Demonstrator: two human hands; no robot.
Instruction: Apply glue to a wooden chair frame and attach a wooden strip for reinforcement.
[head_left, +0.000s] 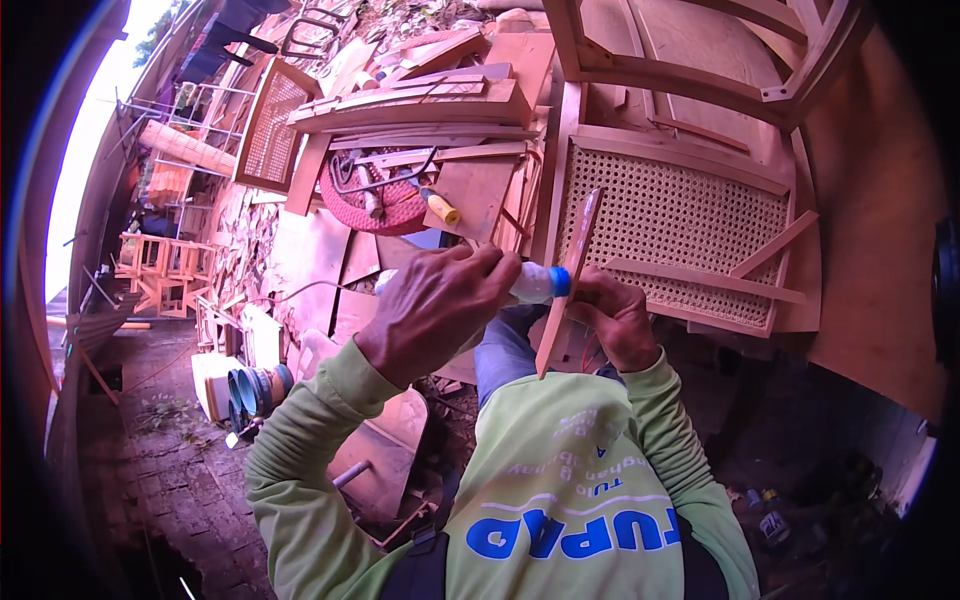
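Observation:
My left hand [440, 300] is closed around a white plastic bottle [528, 285] lying on its side, with its blue end toward the right. That blue end meets or nearly meets a thin wooden strip [584, 235]; whether they touch I cannot tell. My right hand [617, 318] pinches the strip near its lower half, and the strip stands slanted, its far end over a woven cane panel [670, 205]. Fingers of my left hand hide the middle of the bottle. Two loose wooden strips, one long [705, 279] and one short [775, 243], lie across the cane panel.
A wooden chair frame [680, 82] stands at the far right. Ahead are stacked boards [420, 105], a round red woven piece [370, 200] and a yellow-handled tool [440, 207]. Another framed cane panel [272, 125] leans farther left. Blue-green buckets [255, 390] sit on the left floor.

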